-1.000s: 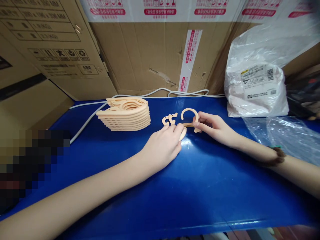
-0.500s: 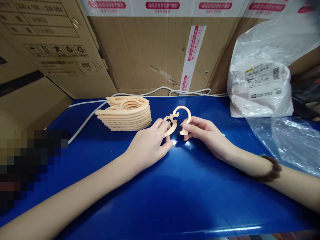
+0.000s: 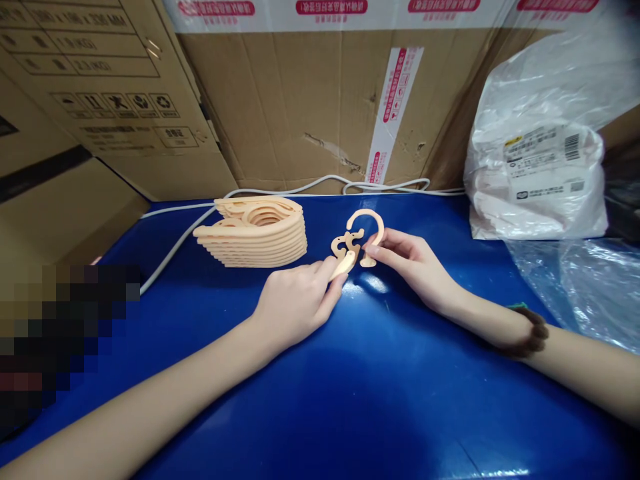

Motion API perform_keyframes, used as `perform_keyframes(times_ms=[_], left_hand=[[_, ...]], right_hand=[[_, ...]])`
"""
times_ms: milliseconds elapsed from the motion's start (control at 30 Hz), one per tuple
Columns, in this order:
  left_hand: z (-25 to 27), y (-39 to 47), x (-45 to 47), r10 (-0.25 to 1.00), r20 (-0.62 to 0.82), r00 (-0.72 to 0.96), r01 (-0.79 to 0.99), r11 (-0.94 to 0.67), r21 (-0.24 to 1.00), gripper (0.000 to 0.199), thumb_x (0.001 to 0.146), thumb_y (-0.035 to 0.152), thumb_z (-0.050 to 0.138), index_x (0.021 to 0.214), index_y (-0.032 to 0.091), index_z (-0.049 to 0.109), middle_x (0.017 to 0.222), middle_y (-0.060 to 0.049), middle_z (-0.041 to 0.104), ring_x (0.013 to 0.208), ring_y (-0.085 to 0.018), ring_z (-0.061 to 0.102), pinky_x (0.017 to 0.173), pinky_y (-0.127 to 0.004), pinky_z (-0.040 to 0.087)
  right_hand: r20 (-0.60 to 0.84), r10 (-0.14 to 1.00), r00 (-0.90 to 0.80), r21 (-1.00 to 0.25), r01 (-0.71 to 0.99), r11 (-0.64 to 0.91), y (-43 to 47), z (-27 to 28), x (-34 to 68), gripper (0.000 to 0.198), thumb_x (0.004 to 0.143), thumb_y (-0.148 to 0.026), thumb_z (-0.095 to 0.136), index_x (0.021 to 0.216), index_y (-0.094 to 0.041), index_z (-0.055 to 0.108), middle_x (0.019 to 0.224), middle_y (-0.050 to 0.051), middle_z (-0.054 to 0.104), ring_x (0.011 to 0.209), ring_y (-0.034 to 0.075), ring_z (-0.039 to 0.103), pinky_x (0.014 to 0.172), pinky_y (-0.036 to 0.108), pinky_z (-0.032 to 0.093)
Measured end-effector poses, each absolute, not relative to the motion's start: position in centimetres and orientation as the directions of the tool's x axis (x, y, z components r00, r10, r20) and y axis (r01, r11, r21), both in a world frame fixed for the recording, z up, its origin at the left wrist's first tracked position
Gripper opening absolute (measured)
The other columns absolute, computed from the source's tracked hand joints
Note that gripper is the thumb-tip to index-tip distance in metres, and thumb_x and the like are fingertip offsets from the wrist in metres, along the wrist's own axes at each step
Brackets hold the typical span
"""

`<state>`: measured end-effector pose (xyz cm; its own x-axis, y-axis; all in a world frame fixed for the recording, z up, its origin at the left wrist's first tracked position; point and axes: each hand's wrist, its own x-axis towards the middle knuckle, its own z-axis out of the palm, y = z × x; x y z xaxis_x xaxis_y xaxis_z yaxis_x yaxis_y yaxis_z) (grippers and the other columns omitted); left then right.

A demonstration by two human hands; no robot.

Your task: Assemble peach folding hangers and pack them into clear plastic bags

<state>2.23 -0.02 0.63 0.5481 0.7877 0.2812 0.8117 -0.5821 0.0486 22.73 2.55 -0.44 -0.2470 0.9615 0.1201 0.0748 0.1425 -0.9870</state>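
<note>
Nearest my view, a left forearm (image 3: 190, 377) and a right forearm (image 3: 587, 370) are reaching in over a glossy blue table (image 3: 360, 400), and a fuzzy brown band (image 3: 531, 333) is circling the right one. Through the head camera I'm watching the left hand (image 3: 295, 300) pinching a cream curved piece (image 3: 345, 265) between thumb and fingers, its rounded end pointing toward the other hand. The right hand (image 3: 415, 263) is pinching a cream hook (image 3: 382, 227) low on its stem; the open curl is standing above the fingertips and a flared foot is showing below. I'm not managing to tell whether that foot is touching the table. Just beyond the curved piece, a cream scrolled piece (image 3: 349, 237) is showing, and I can't tell whether the two are joined. Out to the right, a clear plastic sheet (image 3: 575, 287) is lying. Farther back, a stack of cream hanger-shaped parts (image 3: 265, 248) is sitting on the left, a white plastic bag (image 3: 537, 207) on the right. Behind them a white cable (image 3: 330, 177) is trailing before a taped carton (image 3: 285, 107).
</note>
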Motion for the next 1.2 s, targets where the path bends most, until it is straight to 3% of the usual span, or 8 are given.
perform_keyframes(times_ms=[167, 267, 400, 567, 833, 1000, 1200], left_hand=[[0.5, 0.1, 2.3, 0.791, 0.205, 0.576, 0.8, -0.597, 0.054, 0.025, 0.098, 0.029, 0.038, 0.089, 0.017, 0.058, 0.071, -0.002, 0.068, 0.061, -0.018, 0.065, 0.046, -0.026, 0.018], [0.4, 0.2, 2.3, 0.794, 0.176, 0.582, 0.797, -0.6, 0.071, 0.025, 0.098, 0.029, 0.038, 0.088, 0.017, 0.057, 0.07, -0.002, 0.067, 0.059, -0.018, 0.063, 0.047, -0.026, 0.019], [0.3, 0.4, 2.3, 0.79, 0.193, 0.582, 0.789, -0.606, 0.103, 0.024, 0.097, 0.029, 0.038, 0.088, 0.017, 0.057, 0.066, 0.0, 0.064, 0.056, -0.017, 0.061, 0.047, -0.026, 0.021], [0.4, 0.4, 2.2, 0.748, 0.232, 0.622, 0.735, -0.66, 0.154, 0.023, 0.097, 0.028, 0.037, 0.094, 0.017, 0.056, 0.06, 0.002, 0.059, 0.05, -0.015, 0.057, 0.046, -0.025, 0.023], [0.5, 0.4, 2.0, 0.703, 0.271, 0.657, 0.684, -0.708, 0.176, 0.025, 0.099, 0.027, 0.034, 0.111, 0.017, 0.053, 0.062, 0.003, 0.06, 0.051, -0.015, 0.059, 0.046, -0.025, 0.025], [0.3, 0.4, 1.9, 0.679, 0.278, 0.679, 0.663, -0.73, 0.166, 0.023, 0.1, 0.024, 0.033, 0.113, 0.017, 0.051, 0.065, 0.002, 0.062, 0.053, -0.015, 0.061, 0.046, -0.024, 0.029], [0.4, 0.3, 1.9, 0.702, 0.221, 0.677, 0.686, -0.71, 0.159, 0.028, 0.102, 0.03, 0.029, 0.104, 0.016, 0.053, 0.065, 0.001, 0.063, 0.051, -0.016, 0.059, 0.046, -0.025, 0.028]], right_hand=[[0.113, 0.952, -0.284, -0.992, 0.026, 0.126, 2.6, -0.1, 22.8, 0.019, 0.083, -0.037, 0.069, 0.086, -0.019, 0.066, 0.077, -0.001, 0.064, 0.064, 0.01, 0.053, 0.063, 0.025, 0.045], [0.073, 0.957, -0.28, -0.997, -0.014, 0.071, 2.8, -0.1, 23.0, 0.02, 0.081, -0.036, 0.07, 0.085, -0.018, 0.064, 0.071, -0.002, 0.06, 0.059, 0.008, 0.051, 0.059, 0.024, 0.045], [0.011, 0.973, -0.232, -0.998, -0.068, -0.005, 2.9, 0.0, 23.0, 0.025, 0.075, -0.031, 0.074, 0.09, -0.019, 0.057, 0.075, -0.001, 0.063, 0.065, 0.011, 0.059, 0.059, 0.024, 0.05], [-0.023, 0.983, -0.182, -0.989, -0.136, -0.049, 3.0, 0.0, 23.0, 0.046, 0.071, -0.024, 0.076, 0.108, -0.021, 0.05, 0.079, -0.003, 0.066, 0.065, 0.011, 0.064, 0.061, 0.025, 0.055], [-0.043, 0.944, -0.328, -0.986, -0.14, -0.093, 3.4, -0.1, 24.0, 0.055, 0.074, -0.023, 0.077, 0.121, -0.022, 0.047, 0.085, -0.002, 0.067, 0.072, 0.014, 0.068, 0.064, 0.026, 0.059], [-0.01, 0.901, -0.433, -0.986, -0.145, -0.081, 3.2, -0.1, 24.1, 0.072, 0.077, -0.022, 0.075, 0.138, -0.027, 0.036, 0.082, -0.004, 0.067, 0.073, 0.012, 0.067, 0.066, 0.025, 0.057], [-0.02, 0.889, -0.457, -0.987, -0.131, -0.09, 3.1, 0.0, 24.1, 0.064, 0.074, -0.022, 0.077, 0.13, -0.025, 0.047, 0.082, -0.004, 0.067, 0.071, 0.011, 0.065, 0.068, 0.025, 0.053]])
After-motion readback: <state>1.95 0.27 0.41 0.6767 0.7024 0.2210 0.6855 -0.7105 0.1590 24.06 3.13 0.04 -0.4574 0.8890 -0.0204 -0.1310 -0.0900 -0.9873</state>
